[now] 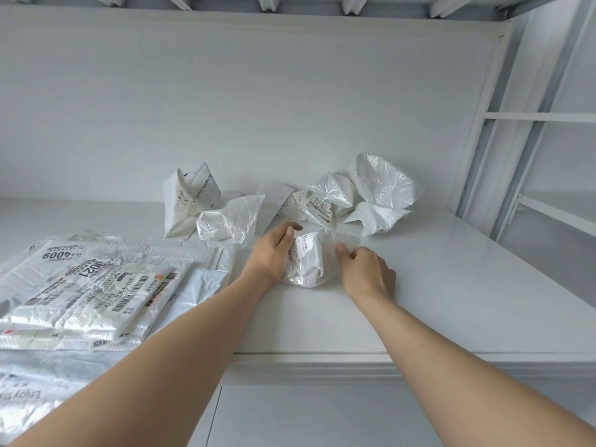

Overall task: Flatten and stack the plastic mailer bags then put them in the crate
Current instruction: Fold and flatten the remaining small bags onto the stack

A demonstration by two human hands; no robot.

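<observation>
A crumpled white bag sits on the white desk, and the person has both hands on it, bare forearms reaching in from the near edge. The left hand grips the bag's left side, with the fingers curled over its far upper edge and the palm against the plastic. The right hand is at the bag's right side, its thumb and fingers pinching a thin fold of plastic that sticks out from the upper right. A printed label shows on the bag's upper left, just beside the left fingers. Behind the bag, toward the wall, lies a heap of more crumpled white bags, some with labels. The nearest of them lies just beyond the left fingertips, and whether it touches the bag I cannot tell. To the left of the bag is a stack of flattened bags, laid one on another with their labels up and large printed numbers reading upside down from here. Its right edge comes close to the left wrist. The lowest, largest sheet of the stack hangs over the desk's front edge. Well to the right of the bag stands a white metal rack.
</observation>
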